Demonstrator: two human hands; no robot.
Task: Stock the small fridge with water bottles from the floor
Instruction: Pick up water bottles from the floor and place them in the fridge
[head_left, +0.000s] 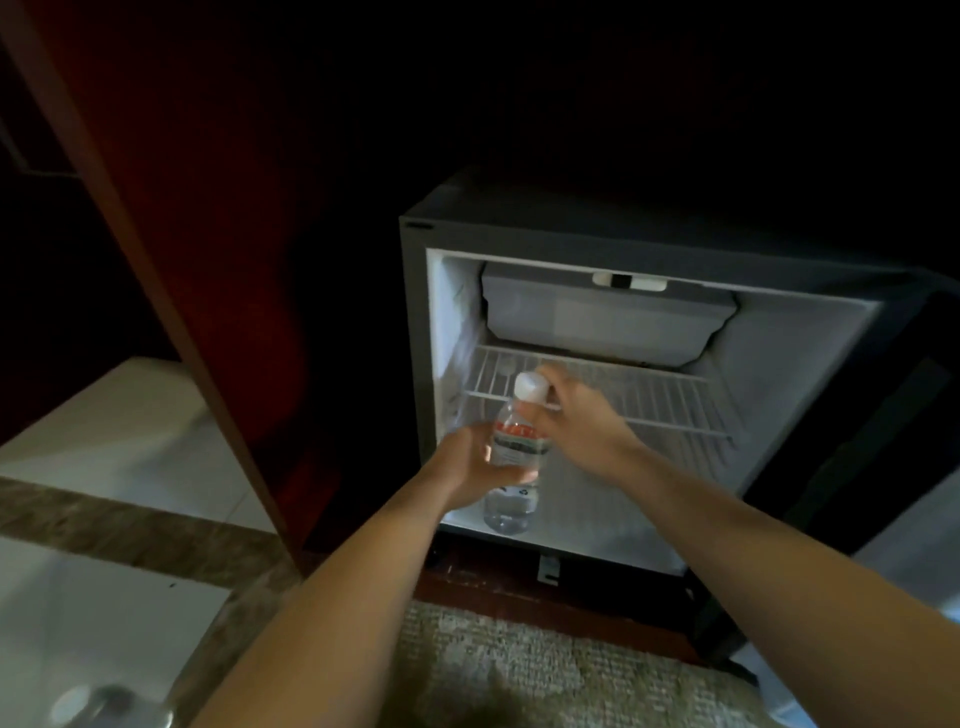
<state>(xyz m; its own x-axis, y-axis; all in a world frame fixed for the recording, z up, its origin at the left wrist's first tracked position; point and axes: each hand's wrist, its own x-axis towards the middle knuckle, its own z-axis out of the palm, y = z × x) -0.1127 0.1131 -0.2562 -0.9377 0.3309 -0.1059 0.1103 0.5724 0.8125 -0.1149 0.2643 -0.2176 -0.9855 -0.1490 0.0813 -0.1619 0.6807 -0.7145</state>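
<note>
At the near left corner, blurred and cut by the frame edge, lies what may be another bottle on the pale floor tile; the view there is too soft to be sure. Just right of it, a grey woven rug covers the near middle of the floor, and both bare forearms reach over it toward the fridge.

Farther in, the left hand wraps around the middle of the water bottle, fingers curled behind the label and thumb across the lower front. The right hand comes in from the right and grips the bottle's neck and shoulder just beneath the white cap, fingers closed round it. The bottle stands roughly upright, clear with a red and white label, held at the left front of the open small fridge; its base hangs just above the white fridge floor near the front lip, and whether it touches cannot be told.

Behind the hands, a white wire shelf spans the fridge interior. Above that, at the far top, sits the closed freezer box. The fridge door stands open at the right. A dark reddish wooden panel rises to the left of the fridge.
</note>
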